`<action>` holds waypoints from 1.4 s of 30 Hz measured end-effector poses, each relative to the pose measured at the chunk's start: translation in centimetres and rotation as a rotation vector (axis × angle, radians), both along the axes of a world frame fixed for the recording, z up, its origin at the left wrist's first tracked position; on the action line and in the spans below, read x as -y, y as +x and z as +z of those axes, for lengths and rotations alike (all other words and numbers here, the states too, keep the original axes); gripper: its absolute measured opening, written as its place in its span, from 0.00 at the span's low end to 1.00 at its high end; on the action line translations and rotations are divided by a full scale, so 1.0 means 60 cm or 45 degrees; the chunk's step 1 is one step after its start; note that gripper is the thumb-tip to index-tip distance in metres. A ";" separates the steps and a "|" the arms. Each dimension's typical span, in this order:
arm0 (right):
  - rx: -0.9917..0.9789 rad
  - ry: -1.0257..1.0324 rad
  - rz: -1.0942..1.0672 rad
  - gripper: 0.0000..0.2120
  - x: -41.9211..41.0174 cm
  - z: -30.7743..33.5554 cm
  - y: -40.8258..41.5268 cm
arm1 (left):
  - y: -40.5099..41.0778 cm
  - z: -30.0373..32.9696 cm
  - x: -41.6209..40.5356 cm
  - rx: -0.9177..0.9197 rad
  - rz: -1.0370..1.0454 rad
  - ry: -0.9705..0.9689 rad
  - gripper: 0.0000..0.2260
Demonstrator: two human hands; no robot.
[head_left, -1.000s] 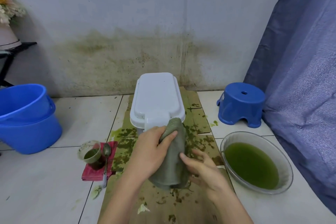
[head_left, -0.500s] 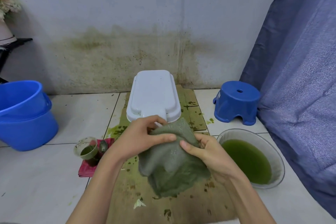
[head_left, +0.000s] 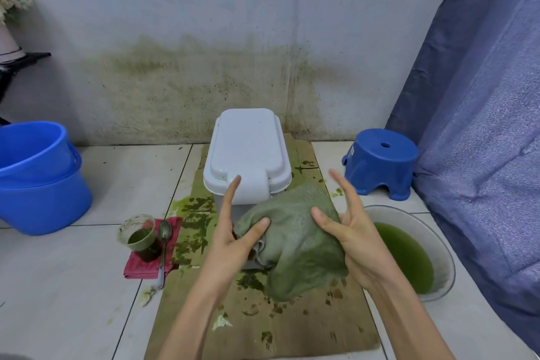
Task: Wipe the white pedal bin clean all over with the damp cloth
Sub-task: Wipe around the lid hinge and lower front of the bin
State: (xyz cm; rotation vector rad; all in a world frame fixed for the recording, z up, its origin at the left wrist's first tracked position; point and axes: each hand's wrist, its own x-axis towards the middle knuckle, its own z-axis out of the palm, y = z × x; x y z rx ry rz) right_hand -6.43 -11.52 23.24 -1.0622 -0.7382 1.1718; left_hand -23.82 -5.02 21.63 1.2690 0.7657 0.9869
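The white pedal bin (head_left: 248, 149) stands on stained cardboard against the wall, lid closed. In front of it, hiding its lower front, hangs the damp grey-green cloth (head_left: 295, 242), bunched between both hands. My left hand (head_left: 233, 234) holds the cloth's left edge under its thumb, with the index finger pointing straight up beside the bin's front lip. My right hand (head_left: 350, 231) pins the cloth's right side under its thumb, while its fingers are straight and spread upward.
Stacked blue buckets (head_left: 38, 181) stand at left and a blue stool (head_left: 380, 164) at right. A glass bowl of green liquid (head_left: 441, 251) sits by my right forearm. A cup (head_left: 140, 235) and spoon (head_left: 164, 245) rest on a red rag (head_left: 146, 267). A blue curtain (head_left: 482, 155) hangs at right.
The cloth came off the bin's front and now hangs spread wider between both hands. My fingers have straightened and splayed out; the thumbs stay on the cloth.
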 end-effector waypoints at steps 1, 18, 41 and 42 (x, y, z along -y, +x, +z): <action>-0.012 0.047 -0.002 0.33 0.000 0.000 0.001 | -0.002 -0.001 -0.003 0.085 0.024 -0.046 0.34; 0.677 -0.169 -0.086 0.21 0.008 0.008 0.006 | -0.019 0.029 -0.001 -0.844 0.026 0.523 0.22; 1.177 -0.239 -0.377 0.18 -0.168 0.015 -0.041 | 0.065 -0.057 -0.110 -1.019 0.610 0.555 0.38; 1.157 -0.212 -0.387 0.18 -0.180 0.019 -0.037 | 0.056 -0.063 -0.115 -0.979 0.619 0.650 0.36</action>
